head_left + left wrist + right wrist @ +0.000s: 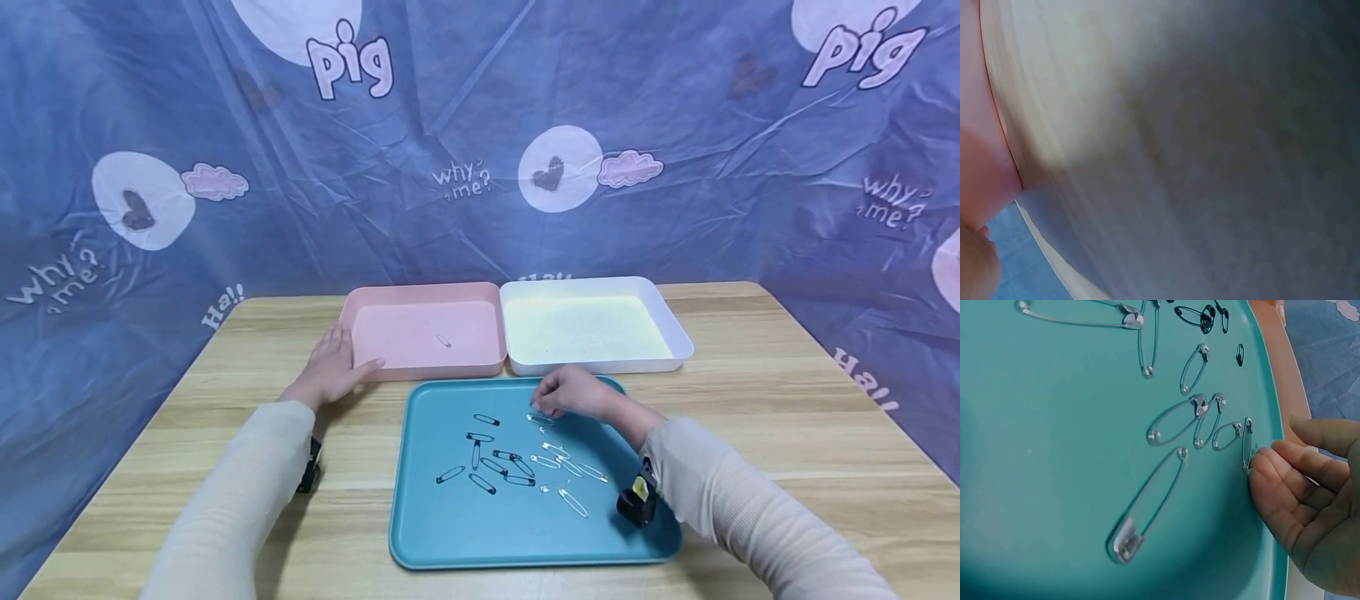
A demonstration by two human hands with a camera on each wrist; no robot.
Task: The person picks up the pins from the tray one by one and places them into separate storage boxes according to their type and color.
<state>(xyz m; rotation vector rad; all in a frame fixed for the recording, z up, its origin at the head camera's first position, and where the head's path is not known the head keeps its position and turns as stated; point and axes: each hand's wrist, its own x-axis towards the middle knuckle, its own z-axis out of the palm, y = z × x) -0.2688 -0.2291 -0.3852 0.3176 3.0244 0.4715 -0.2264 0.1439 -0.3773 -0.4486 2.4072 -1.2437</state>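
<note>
My left hand (327, 367) rests against the left side of a pink tray (427, 372), fingers lying along its rim and thumb at the front edge. My right hand (572, 392) is over the far edge of a teal tray (450, 550). In the right wrist view its fingertips are beside a silver safety pin (1247, 440), thumb held apart from the fingers; whether they touch it I cannot tell. Several more silver safety pins (573, 502) lie on the tray's right, and several black safety pins (482, 483) left of them. One safety pin (444, 341) lies in the pink tray.
A white tray (678, 354) stands right of the pink one, both behind the teal tray. All sit on a wooden table (787, 400). A blue printed cloth (450, 100) hangs behind it. The left wrist view shows mostly blurred tabletop (1166, 156).
</note>
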